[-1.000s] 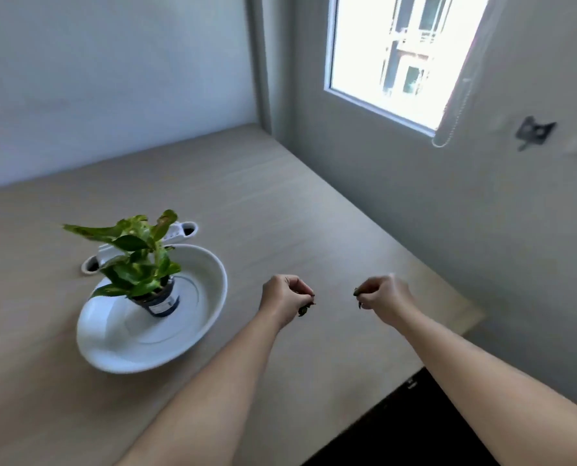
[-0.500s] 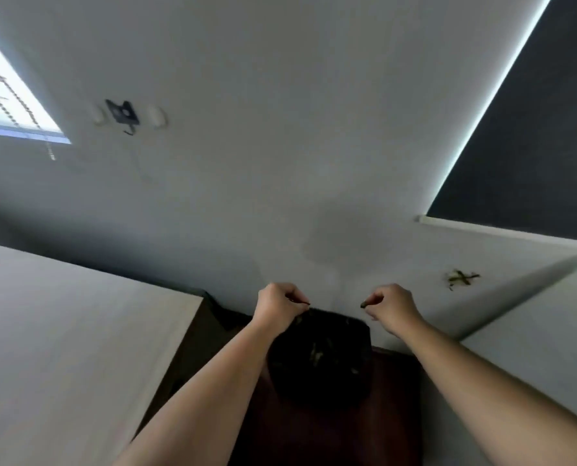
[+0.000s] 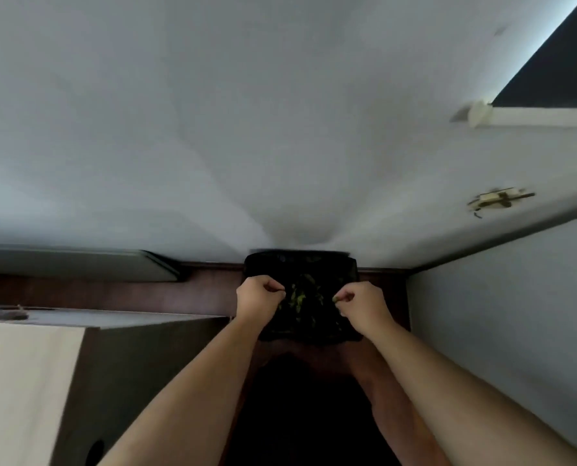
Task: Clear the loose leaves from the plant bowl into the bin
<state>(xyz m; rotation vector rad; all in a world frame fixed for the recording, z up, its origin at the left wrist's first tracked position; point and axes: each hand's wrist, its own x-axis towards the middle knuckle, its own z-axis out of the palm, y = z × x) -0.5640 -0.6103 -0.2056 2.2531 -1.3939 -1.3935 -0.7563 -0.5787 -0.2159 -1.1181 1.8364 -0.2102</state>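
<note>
both hands hang over the black bin, which stands on the floor against the far wall. the left hand and right hand are each pinched on leaf bits. open the fingers only above the middle, low, so nothing drifts outside.

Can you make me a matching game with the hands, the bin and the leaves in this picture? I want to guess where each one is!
Things:
1. left hand
2. right hand
3. black bin
4. green leaves

Places or states:
A. lying inside the bin
B. closed fist over the bin's left side
C. on the dark floor against the wall
D. pinching a small green bit over the bin's right side

Pairs: 1-B, 2-D, 3-C, 4-A
</note>
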